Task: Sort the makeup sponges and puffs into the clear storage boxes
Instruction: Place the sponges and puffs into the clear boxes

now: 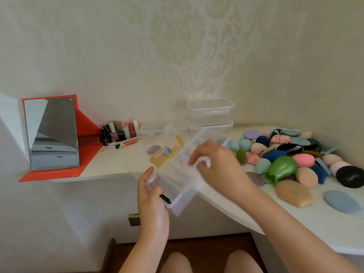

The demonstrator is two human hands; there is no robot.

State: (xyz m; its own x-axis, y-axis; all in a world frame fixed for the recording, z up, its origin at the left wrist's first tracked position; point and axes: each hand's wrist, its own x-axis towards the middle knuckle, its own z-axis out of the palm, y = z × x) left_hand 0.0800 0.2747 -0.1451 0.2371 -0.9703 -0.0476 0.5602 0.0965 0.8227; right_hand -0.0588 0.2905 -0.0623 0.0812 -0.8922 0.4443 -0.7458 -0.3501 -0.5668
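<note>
A clear divided storage box (183, 186) juts over the white counter's front edge. My left hand (151, 198) grips its near end, thumb along the rim. My right hand (214, 162) is above the box's middle, fingers curled round something white and blurred; what it is cannot be told. The box's open lid (157, 152) lies behind with a yellow handle (167, 154), and a few small puffs show through it. A pile of makeup sponges and puffs (291, 156) in pink, teal, navy, peach and black covers the counter at right.
Stacked clear boxes (210, 113) stand at the back wall. A mirror in an orange stand (53, 134) sits at left, with lipsticks and bottles (120, 133) beside it. A green glossy case (281, 168) lies among the sponges. My knees show below.
</note>
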